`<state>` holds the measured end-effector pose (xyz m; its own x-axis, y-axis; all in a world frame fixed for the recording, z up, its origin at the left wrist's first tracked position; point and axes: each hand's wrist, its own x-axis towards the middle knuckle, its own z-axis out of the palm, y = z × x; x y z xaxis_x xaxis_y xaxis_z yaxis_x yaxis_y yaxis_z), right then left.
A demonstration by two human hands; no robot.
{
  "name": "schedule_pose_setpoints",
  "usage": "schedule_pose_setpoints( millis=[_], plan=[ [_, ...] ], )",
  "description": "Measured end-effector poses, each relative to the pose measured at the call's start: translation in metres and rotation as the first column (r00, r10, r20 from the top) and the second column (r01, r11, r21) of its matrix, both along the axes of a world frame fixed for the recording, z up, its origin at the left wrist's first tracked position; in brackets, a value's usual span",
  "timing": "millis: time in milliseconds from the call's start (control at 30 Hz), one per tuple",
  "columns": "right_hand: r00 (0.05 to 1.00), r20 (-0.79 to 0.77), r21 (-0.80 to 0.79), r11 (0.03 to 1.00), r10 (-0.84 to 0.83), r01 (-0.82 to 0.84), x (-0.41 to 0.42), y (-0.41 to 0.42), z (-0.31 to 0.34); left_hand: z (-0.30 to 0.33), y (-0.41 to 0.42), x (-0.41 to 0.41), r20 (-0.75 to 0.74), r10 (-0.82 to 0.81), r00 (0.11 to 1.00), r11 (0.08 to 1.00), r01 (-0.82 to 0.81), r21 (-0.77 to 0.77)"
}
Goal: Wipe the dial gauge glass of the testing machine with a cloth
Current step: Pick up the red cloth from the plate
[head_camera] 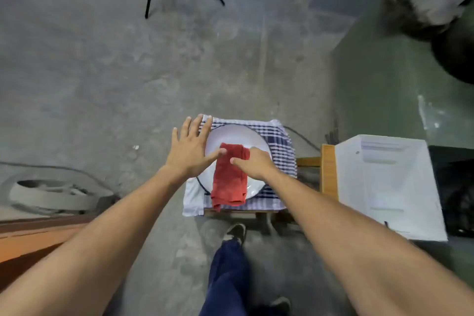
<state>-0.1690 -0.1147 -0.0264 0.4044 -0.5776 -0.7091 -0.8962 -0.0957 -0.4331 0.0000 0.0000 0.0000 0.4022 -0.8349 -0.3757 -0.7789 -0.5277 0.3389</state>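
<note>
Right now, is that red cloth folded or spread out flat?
Folded: the red cloth lies as a narrow, layered strip across the white plate.

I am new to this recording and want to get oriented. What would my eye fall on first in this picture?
The red cloth stands out first, lying across a white plate at the centre, on a checked towel. Both hands are on it: the right hand presses on the cloth, and the left hand is spread open at the plate's left edge. A white box sits to the right.
</note>
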Motion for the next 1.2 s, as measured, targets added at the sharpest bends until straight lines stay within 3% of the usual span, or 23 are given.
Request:
schedule_pose_setpoints(
  millis=[200, 267, 367, 467, 500, 600, 667, 767, 833, 933, 1067, 1200],
  plan=[
    [0.925, -0.152, -0.074, 0.937, -0.348, 0.34, 0.036, 0.037, -0.085, -0.042, 0.008, 0.015, -0.029, 0.054, 0.998, 0.998, -0.055, -0.014],
    [0.896, -0.122, -0.13, 0.902, -0.428, 0.413, 0.039, 0.042, -0.106, -0.05, 0.009, 0.02, -0.022, 0.053, 0.998, 0.998, -0.054, -0.027],
    [0.841, -0.081, -0.074, 0.844, -0.536, 0.531, 0.038, 0.044, -0.12, -0.052, 0.01, 0.023, -0.014, 0.035, 0.999, 0.998, -0.036, -0.046],
    [0.815, 0.03, 0.16, 0.807, -0.579, 0.568, 0.031, 0.039, -0.114, -0.044, 0.006, 0.023, 0.005, 0.009, 1.0, 0.998, -0.008, -0.067],
    [0.761, 0.08, 0.278, 0.748, -0.643, 0.603, 0.029, 0.036, -0.109, -0.04, 0.004, 0.023, 0.009, 0.004, 1.0, 0.997, -0.004, -0.077],
    [0.475, 0.104, 0.635, 0.426, -0.874, 0.644, 0.013, 0.017, -0.083, -0.018, -0.009, 0.013, 0.034, -0.024, 0.999, 0.993, 0.027, -0.111],
    [0.408, 0.087, 0.767, 0.322, -0.909, 0.555, -0.008, -0.003, -0.059, 0.004, -0.023, 0.001, 0.066, -0.069, 0.995, 0.988, 0.078, -0.135],
    [0.395, 0.177, 0.856, 0.339, -0.902, 0.39, -0.053, -0.037, -0.007, 0.047, -0.049, -0.029, 0.128, -0.144, 0.981, 0.968, 0.166, -0.188],
    [0.312, 0.262, 0.881, 0.359, -0.913, 0.309, -0.087, -0.06, 0.031, 0.08, -0.068, -0.053, 0.157, -0.168, 0.973, 0.948, 0.203, -0.244],
    [0.202, 0.392, 0.865, 0.434, -0.897, 0.25, -0.145, -0.091, 0.092, 0.134, -0.097, -0.105, 0.207, -0.208, 0.956, 0.906, 0.268, -0.327],
    [0.123, 0.506, 0.835, 0.521, -0.854, 0.178, -0.242, -0.12, 0.174, 0.207, -0.129, -0.195, 0.249, -0.267, 0.931, 0.843, 0.351, -0.406],
    [-0.022, 0.609, 0.781, 0.595, -0.793, 0.191, -0.367, -0.135, 0.261, 0.291, -0.167, -0.308, 0.287, -0.396, 0.872, 0.722, 0.489, -0.49]
  ],
)
